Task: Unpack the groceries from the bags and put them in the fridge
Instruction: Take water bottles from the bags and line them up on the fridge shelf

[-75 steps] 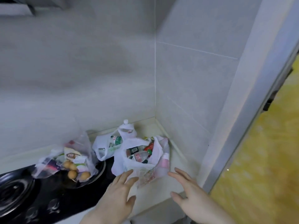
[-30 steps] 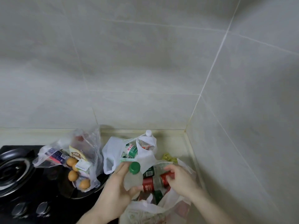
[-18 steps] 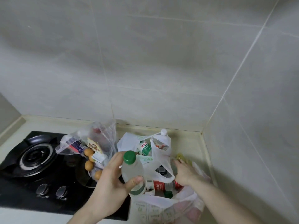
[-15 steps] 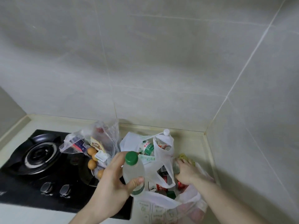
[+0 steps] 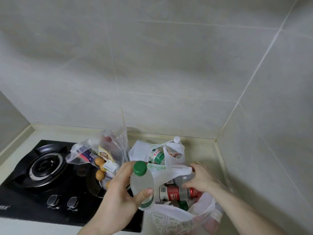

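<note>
Left side of the table (image 5: 203, 150): the black glass gas hob (image 5: 25, 197), and on its right part sits the clear plastic bag of brown eggs and packets (image 5: 101, 158). Just right of that, against the back wall, the white plastic bag with bottles standing in it (image 5: 172, 155). In front of it, nearest the camera, the open white plastic carrier bag (image 5: 171, 219), with a red-labelled clear bottle (image 5: 174, 194) lying across inside. The left hand (image 5: 118, 195) holds a green-capped clear plastic bottle (image 5: 142, 182) above the hob's right edge; the right hand (image 5: 201, 178) reaches into the carrier bag.
</note>
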The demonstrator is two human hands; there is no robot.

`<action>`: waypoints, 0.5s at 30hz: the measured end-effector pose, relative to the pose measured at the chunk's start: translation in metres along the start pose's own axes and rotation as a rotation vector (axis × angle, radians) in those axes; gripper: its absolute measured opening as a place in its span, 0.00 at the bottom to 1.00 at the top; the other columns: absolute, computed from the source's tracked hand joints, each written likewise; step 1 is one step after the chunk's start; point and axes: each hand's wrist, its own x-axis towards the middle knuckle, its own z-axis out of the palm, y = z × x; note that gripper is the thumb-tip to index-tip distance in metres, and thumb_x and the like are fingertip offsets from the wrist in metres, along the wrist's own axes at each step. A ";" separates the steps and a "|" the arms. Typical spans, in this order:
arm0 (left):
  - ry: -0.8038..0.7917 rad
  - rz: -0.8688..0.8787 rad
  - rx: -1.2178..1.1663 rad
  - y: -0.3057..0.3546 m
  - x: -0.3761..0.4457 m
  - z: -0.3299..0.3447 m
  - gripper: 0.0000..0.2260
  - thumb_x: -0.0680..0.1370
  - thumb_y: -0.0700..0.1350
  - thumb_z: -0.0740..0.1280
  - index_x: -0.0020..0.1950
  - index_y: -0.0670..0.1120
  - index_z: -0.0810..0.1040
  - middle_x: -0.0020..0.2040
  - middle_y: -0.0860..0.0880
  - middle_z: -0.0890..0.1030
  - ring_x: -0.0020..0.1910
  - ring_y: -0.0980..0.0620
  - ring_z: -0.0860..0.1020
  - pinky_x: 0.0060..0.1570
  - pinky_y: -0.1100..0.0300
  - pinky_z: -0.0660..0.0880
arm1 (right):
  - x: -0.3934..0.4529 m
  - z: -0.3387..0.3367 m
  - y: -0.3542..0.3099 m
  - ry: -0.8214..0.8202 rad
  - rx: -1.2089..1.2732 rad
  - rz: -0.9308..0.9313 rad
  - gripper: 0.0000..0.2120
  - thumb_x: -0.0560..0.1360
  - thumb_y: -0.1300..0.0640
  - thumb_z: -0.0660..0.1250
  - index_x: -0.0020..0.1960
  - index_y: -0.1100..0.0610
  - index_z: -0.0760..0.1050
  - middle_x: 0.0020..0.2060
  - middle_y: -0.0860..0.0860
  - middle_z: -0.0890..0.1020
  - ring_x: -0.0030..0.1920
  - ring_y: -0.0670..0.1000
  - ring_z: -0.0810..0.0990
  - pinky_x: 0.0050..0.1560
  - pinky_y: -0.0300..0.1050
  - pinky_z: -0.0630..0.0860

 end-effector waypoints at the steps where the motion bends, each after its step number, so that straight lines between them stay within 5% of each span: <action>1: -0.005 0.008 -0.007 -0.001 0.000 0.000 0.26 0.71 0.42 0.81 0.64 0.59 0.77 0.60 0.60 0.78 0.64 0.60 0.74 0.60 0.64 0.75 | -0.008 -0.005 -0.006 0.042 0.036 -0.003 0.36 0.55 0.36 0.82 0.59 0.45 0.77 0.56 0.42 0.77 0.56 0.46 0.78 0.58 0.48 0.78; 6: -0.077 0.037 -0.049 -0.001 0.004 -0.001 0.28 0.72 0.44 0.80 0.66 0.62 0.75 0.60 0.57 0.78 0.64 0.53 0.77 0.64 0.54 0.75 | -0.056 -0.028 -0.016 0.242 0.113 0.022 0.27 0.54 0.39 0.83 0.48 0.43 0.78 0.49 0.39 0.79 0.47 0.42 0.78 0.42 0.40 0.76; 10: -0.153 0.077 -0.101 0.002 0.003 0.001 0.27 0.74 0.43 0.79 0.69 0.56 0.75 0.63 0.53 0.79 0.66 0.48 0.78 0.66 0.45 0.74 | -0.113 -0.038 -0.008 0.393 0.310 0.079 0.29 0.49 0.36 0.82 0.48 0.40 0.81 0.46 0.38 0.82 0.45 0.39 0.81 0.44 0.44 0.81; 15: -0.252 0.122 -0.117 0.012 0.000 0.014 0.23 0.74 0.43 0.78 0.67 0.53 0.76 0.62 0.53 0.80 0.65 0.49 0.78 0.65 0.47 0.76 | -0.189 -0.047 -0.025 0.510 0.608 0.004 0.21 0.57 0.50 0.87 0.47 0.45 0.83 0.47 0.41 0.83 0.45 0.40 0.84 0.44 0.37 0.79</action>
